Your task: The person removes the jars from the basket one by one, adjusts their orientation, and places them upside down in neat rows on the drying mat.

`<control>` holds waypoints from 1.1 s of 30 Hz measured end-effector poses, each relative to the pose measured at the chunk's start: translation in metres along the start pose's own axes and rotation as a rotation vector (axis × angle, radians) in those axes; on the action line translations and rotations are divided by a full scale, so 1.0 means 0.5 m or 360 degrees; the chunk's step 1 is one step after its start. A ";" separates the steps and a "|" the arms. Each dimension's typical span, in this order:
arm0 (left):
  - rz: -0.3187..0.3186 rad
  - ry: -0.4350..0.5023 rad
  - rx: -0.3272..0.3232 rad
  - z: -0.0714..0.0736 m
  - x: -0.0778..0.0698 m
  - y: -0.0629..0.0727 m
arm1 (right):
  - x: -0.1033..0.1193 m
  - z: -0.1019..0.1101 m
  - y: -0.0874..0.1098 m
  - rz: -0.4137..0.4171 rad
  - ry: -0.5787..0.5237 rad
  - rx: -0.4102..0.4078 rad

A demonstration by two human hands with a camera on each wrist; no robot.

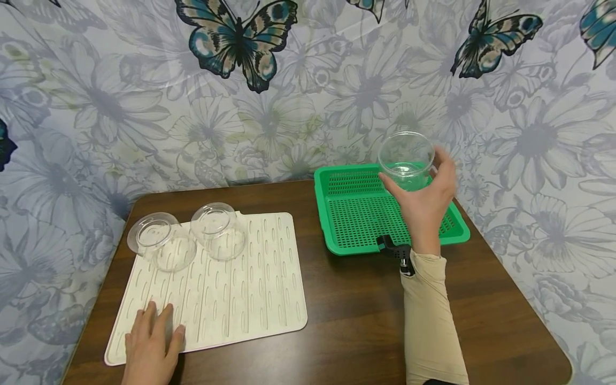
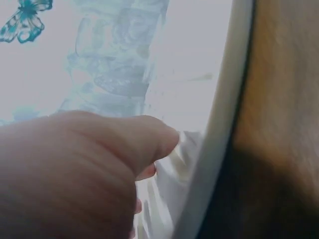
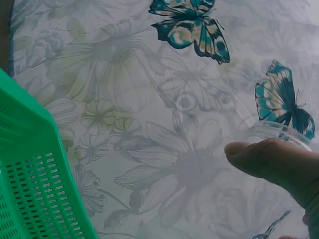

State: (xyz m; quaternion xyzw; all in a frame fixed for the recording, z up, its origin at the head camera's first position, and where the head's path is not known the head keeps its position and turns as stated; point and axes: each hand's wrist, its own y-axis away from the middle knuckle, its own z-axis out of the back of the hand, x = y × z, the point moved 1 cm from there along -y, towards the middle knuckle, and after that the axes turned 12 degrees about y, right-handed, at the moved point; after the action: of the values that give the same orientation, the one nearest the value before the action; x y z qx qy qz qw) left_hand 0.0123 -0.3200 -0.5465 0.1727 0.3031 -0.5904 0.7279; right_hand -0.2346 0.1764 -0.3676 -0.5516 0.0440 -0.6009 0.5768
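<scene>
Over the far right part of the green basket [image 1: 358, 224], my right hand [image 1: 425, 198] holds a clear plastic bowl [image 1: 406, 152] between thumb and fingers. In the right wrist view the thumb [image 3: 269, 157] lies along the bowl's rim [image 3: 279, 130], and much of the bowl is out of frame. My left hand [image 1: 153, 345] rests with spread fingers on the near left corner of the cream ridged mat [image 1: 255, 289]. Two more clear bowls, one at the far left [image 1: 159, 240] and one beside it [image 1: 218, 230], stand upside down at the mat's far edge.
Mat and basket lie on a brown wooden table [image 1: 351, 331], the basket near its far right edge. Behind the table hangs a flowered cloth with butterflies [image 1: 298, 123]. A black wrist mount [image 1: 397, 251] sticks out from my right wrist above the basket's near rim.
</scene>
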 end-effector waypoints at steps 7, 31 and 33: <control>-0.0272 0.0062 -0.0233 0.035 -0.031 -0.019 | 0.029 -0.001 0.016 0.0271 -0.0003 -0.0092; -0.0864 0.0645 -0.0274 0.110 -0.291 -0.152 | 0.160 -0.013 0.105 0.0781 -0.0120 0.0043; -0.0904 0.0670 -0.0250 0.110 -0.312 -0.156 | 0.173 -0.013 0.113 0.0823 -0.0133 0.0051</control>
State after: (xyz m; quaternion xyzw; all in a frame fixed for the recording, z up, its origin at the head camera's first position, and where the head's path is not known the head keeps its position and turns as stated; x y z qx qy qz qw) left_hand -0.0684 -0.2549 -0.3958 0.1428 0.5266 -0.6955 0.4675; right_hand -0.1790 0.0898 -0.3562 -0.5370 0.1502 -0.4108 0.7213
